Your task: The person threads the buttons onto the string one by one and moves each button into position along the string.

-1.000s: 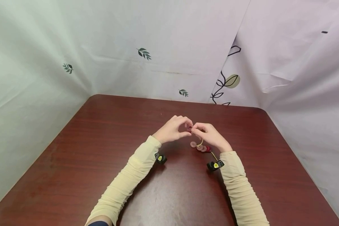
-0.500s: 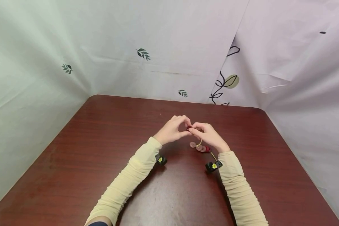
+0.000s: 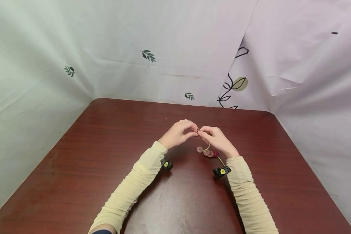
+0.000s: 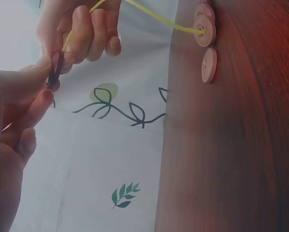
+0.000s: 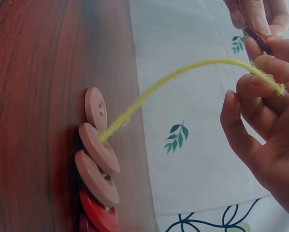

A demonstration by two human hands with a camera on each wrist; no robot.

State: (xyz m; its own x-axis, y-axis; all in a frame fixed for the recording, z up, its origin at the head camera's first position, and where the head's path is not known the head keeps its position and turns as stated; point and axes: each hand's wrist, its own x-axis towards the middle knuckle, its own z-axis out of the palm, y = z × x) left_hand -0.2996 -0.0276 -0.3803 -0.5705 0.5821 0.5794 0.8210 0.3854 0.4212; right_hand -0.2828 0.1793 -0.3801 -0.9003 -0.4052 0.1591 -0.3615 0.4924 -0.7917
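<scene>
In the head view both hands meet fingertip to fingertip above the table. My left hand (image 3: 178, 133) pinches a dark red button (image 4: 54, 68) by one side, thumb and fingers curled. From the other side my right hand (image 3: 219, 139) pinches the same button, its fingers covering part of it. Yellow yarn (image 5: 183, 70) runs through the right hand's fingers, and a strand reaches the button. Down on the table the yarn passes through pink buttons (image 5: 97, 178) and a red button (image 5: 98, 209). One pink button (image 3: 200, 149) lies beside them, its holes showing.
The dark red-brown wooden table (image 3: 105, 162) has rounded far corners. A pale curtain (image 3: 120, 48) with leaf prints hangs around its far side and both sides. A black wrist camera (image 3: 166, 165) sits at the left wrist, another camera (image 3: 221, 171) at the right.
The dark red button has turned between the fingertips and is now mostly hidden in the head view. The left fingertips have closed in on it. Buttons on the table stay put.
</scene>
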